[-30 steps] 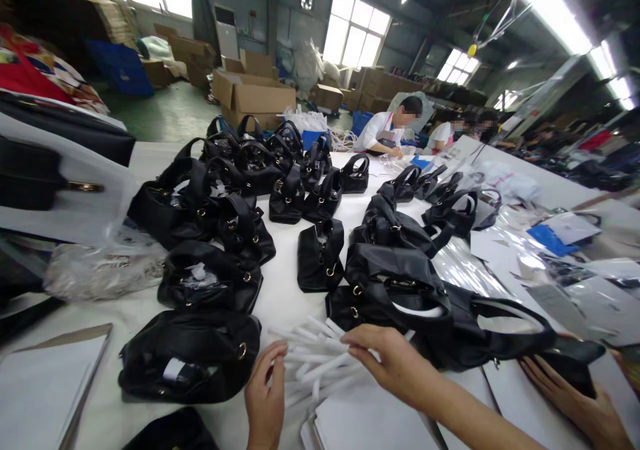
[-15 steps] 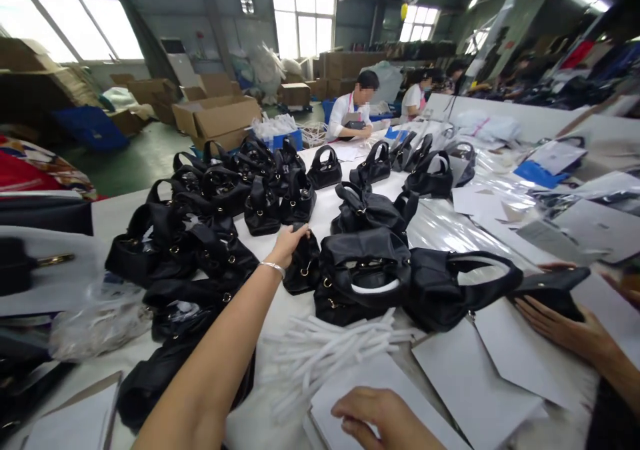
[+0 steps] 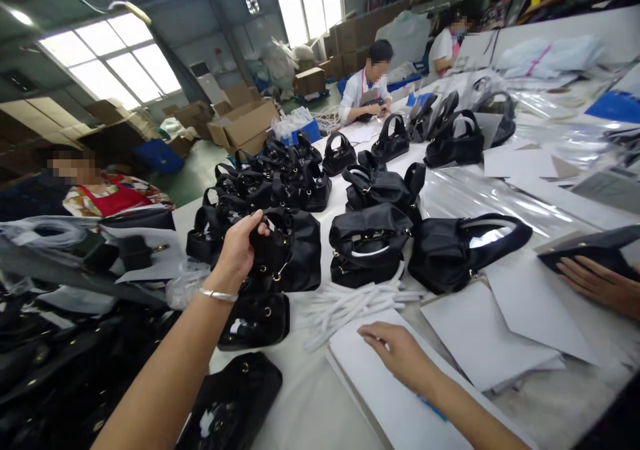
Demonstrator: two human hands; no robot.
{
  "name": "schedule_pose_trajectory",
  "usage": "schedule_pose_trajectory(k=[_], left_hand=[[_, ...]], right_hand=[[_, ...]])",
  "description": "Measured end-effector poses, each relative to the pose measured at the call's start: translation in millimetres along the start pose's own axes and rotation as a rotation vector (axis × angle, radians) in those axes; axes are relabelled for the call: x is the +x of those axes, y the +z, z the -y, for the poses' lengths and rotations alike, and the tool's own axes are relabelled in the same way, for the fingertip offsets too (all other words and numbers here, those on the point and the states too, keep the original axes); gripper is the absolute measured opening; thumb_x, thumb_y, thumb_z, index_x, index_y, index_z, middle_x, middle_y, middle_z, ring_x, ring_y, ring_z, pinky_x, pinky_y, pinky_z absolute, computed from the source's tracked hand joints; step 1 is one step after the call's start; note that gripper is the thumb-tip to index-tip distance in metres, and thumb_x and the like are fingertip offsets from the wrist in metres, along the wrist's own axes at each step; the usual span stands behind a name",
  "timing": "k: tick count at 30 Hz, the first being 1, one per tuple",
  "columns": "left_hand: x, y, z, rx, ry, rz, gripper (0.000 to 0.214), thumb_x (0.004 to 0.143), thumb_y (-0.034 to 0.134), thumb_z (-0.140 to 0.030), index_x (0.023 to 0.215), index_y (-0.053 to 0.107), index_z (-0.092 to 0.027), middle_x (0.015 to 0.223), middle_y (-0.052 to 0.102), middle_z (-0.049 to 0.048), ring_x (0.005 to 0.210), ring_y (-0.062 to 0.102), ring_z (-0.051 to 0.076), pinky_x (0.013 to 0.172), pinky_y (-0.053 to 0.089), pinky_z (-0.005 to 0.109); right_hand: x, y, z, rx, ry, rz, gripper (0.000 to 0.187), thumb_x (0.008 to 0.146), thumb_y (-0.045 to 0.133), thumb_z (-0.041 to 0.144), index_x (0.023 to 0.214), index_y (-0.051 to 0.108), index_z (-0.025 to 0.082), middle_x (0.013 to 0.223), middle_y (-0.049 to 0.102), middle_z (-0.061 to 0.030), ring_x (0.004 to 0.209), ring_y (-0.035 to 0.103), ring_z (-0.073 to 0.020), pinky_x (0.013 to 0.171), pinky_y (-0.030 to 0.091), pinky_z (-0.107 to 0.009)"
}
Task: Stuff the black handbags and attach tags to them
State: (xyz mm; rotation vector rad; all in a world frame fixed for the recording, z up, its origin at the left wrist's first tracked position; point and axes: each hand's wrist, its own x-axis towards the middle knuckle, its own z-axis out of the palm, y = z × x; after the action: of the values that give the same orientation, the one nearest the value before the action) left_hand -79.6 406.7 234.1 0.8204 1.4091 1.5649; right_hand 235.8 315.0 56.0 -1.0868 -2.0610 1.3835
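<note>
My left hand point(image 3: 243, 243) is closed round the top handle of a black handbag point(image 3: 303, 250) with gold rings, which stands at the near side of a crowd of black handbags point(image 3: 280, 160). My right hand point(image 3: 400, 350) is loosely bent with nothing visible in it, over a stack of white boards point(image 3: 360, 363). Just behind that stack lies a heap of white tubes point(image 3: 345, 303). Two more handbags, one upright point(image 3: 370, 243) and one lying with its handle to the right point(image 3: 440, 257), rest beyond the tubes.
At right, another person's hand point(image 3: 595, 280) lies on a black bag point(image 3: 590, 250). More white boards point(image 3: 480, 337) are spread before it. Dark bags point(image 3: 65, 363) pile up at lower left. Co-workers sit at the far side and at left. Clear plastic sheeting point(image 3: 480, 197) covers the table's right part.
My view has turned to the left. My left hand has drawn the handbag nearer and leftward, in front of the other bags. My right hand has come further over the white boards.
</note>
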Motion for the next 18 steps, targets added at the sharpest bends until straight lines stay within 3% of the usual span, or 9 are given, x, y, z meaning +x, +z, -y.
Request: schedule_pose_trajectory(k=[5,8,11,14,18], left_hand=[[-96.8,-17.2,-8.6,0.191,-0.093,-0.013,0.032,0.077,0.069,-0.04,0.061,0.057,-0.015,0.054,0.047,-0.0028,0.056,0.046,0.01,0.055,0.038,0.02],[-157.8,-25.2,1.5,0.25,-0.18,-0.018,0.039,0.079,0.065,-0.044,0.056,0.052,-0.016,0.056,0.049,-0.0014,0.057,0.046,0.011,0.055,0.037,0.022],[-210.8,-29.5,21.2,0.237,-0.25,-0.048,0.034,0.08,0.064,-0.045,0.063,0.056,-0.016,0.054,0.047,-0.0028,0.056,0.044,0.011,0.056,0.036,0.021],[-250.5,-33.0,44.5,0.224,-0.301,-0.059,0.034,0.081,0.063,-0.045,0.064,0.057,-0.016,0.054,0.048,-0.003,0.055,0.045,0.012,0.056,0.036,0.022],[-285.1,-38.3,69.4,0.247,-0.27,-0.092,0.037,0.082,0.062,-0.045,0.059,0.055,-0.017,0.055,0.053,-0.001,0.058,0.049,0.013,0.061,0.038,0.024]], right_hand=[[26.0,-0.7,-31.8,-0.422,-0.026,-0.121,0.033,0.092,0.044,0.019,0.117,0.065,0.017,0.12,0.065,-0.0095,0.11,0.059,-0.0204,0.096,0.045,-0.031],[52.3,6.0,-25.6,-0.697,-0.09,-0.027,0.032,0.093,0.045,0.018,0.119,0.063,0.021,0.123,0.063,-0.0076,0.111,0.056,-0.0193,0.091,0.046,-0.029],[76.6,21.7,-15.3,-0.819,-0.092,0.068,0.024,0.089,0.049,0.012,0.103,0.068,0.017,0.109,0.067,-0.0116,0.103,0.058,-0.0229,0.081,0.047,-0.031],[91.6,36.3,-9.3,-0.906,-0.066,0.105,0.025,0.085,0.047,0.003,0.091,0.07,0.01,0.098,0.067,-0.0172,0.097,0.059,-0.0259,0.077,0.046,-0.033],[96.3,40.2,-4.4,-0.981,-0.092,0.135,0.029,0.087,0.042,0.001,0.094,0.069,0.008,0.102,0.066,-0.02,0.101,0.057,-0.0262,0.081,0.044,-0.034]])
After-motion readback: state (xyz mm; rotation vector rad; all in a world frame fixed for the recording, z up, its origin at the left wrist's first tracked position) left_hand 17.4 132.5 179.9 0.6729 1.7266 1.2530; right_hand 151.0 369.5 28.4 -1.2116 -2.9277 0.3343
